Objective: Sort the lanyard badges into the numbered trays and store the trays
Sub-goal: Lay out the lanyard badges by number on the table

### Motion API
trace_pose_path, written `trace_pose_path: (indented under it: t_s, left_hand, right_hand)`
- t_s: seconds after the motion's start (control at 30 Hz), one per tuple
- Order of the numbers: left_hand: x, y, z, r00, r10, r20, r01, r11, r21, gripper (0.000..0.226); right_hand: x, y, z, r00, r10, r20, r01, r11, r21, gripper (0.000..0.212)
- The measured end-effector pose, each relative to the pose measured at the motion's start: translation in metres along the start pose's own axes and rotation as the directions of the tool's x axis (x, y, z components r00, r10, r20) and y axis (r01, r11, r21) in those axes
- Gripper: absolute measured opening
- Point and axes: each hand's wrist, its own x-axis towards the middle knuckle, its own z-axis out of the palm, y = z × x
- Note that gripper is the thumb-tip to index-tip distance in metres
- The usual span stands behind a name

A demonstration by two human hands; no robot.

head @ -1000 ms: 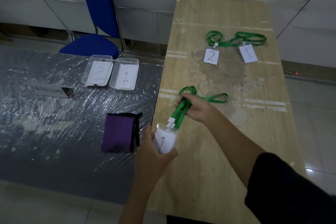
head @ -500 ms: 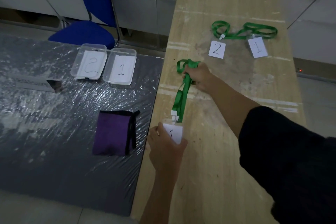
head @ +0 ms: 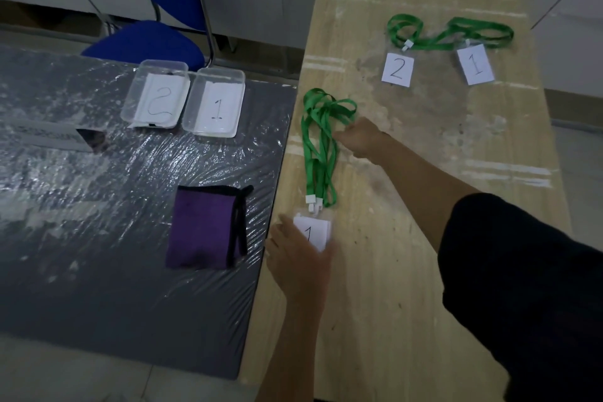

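A white badge marked 1 (head: 312, 232) lies at the wooden table's left edge, and my left hand (head: 298, 261) grips its lower part. Its green lanyard (head: 318, 147) runs up the table in folded loops. My right hand (head: 362, 139) pinches those loops near the top. Farther back lie a badge marked 2 (head: 397, 69) and another marked 1 (head: 475, 64), their green lanyards (head: 450, 33) tangled together. Two clear trays sit side by side on the dark table: tray 2 (head: 156, 95) and tray 1 (head: 215, 104), each holding only a numbered paper.
A purple pouch (head: 204, 228) with black trim lies on the plastic-wrapped dark table (head: 81, 206) near its right edge. A grey box (head: 49, 137) sits at the left. A blue chair (head: 153, 39) stands behind the trays. The wooden table (head: 408, 271) abuts the dark one.
My right hand has gathered the lanyard into folded loops and shifted right. My left hand has kept hold of the badge, now low on the table.
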Motion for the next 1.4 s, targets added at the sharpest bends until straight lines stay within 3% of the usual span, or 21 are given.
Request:
trace_pose_path:
  t_s: [0.07,0.13,0.27,0.33,0.5,0.67,0.8,0.9,1.0,1.2,1.4]
  left_hand:
    - [-0.003,-0.005,-0.002,1.0,0.015,0.026,-0.014,0.999,-0.039,0.123]
    - [-0.005,-0.01,-0.005,0.998,0.054,-0.009,-0.055,0.992,-0.111,0.119]
    - [-0.018,-0.022,-0.01,0.962,0.217,-0.167,-0.244,0.956,-0.162,0.064]
    - [-0.031,-0.023,-0.012,0.923,0.333,-0.193,-0.36,0.924,-0.126,0.051]
    - [-0.048,-0.001,-0.008,0.818,0.572,-0.052,-0.572,0.82,0.019,0.045]
    - [-0.059,0.052,0.0,0.699,0.675,0.237,-0.708,0.699,0.098,0.047]
    - [-0.08,0.113,0.0,0.738,0.573,0.357,-0.634,0.77,0.074,0.034]
    - [-0.1,0.163,0.003,0.809,0.449,0.38,-0.443,0.89,-0.11,0.027]
    - [-0.121,0.212,0.017,0.877,0.32,0.357,-0.257,0.942,-0.214,0.025]
    - [-0.164,0.306,0.048,0.939,0.166,0.302,-0.113,0.976,-0.184,0.022]
    - [-0.179,0.371,0.054,0.937,0.118,0.329,-0.1,0.992,-0.071,0.023]
  right_hand:
    - [-0.014,0.012,0.006,0.999,-0.048,-0.023,0.045,0.994,-0.1,0.032]
    - [-0.033,0.028,0.013,0.994,-0.102,-0.033,0.095,0.983,-0.157,0.045]
    - [-0.084,0.071,0.026,0.968,-0.25,-0.015,0.238,0.935,-0.262,0.04]
    - [-0.112,0.096,0.032,0.953,-0.302,-0.025,0.275,0.896,-0.349,0.039]
    - [-0.182,0.155,0.042,0.969,-0.244,-0.029,0.17,0.748,-0.642,0.045]
    - [-0.213,0.206,0.019,0.989,-0.128,-0.072,0.053,0.769,-0.636,0.043]
    - [-0.218,0.237,-0.032,0.977,-0.121,-0.174,0.02,0.87,-0.492,0.034]
    - [-0.21,0.258,-0.081,0.97,-0.112,-0.216,0.03,0.936,-0.35,0.029]
    - [-0.194,0.285,-0.127,0.957,-0.194,-0.216,0.119,0.94,-0.319,0.026]
    - [-0.159,0.354,-0.219,0.945,-0.316,-0.081,0.272,0.901,-0.338,0.019]
    - [-0.148,0.394,-0.296,0.955,-0.295,-0.018,0.264,0.878,-0.399,0.022]
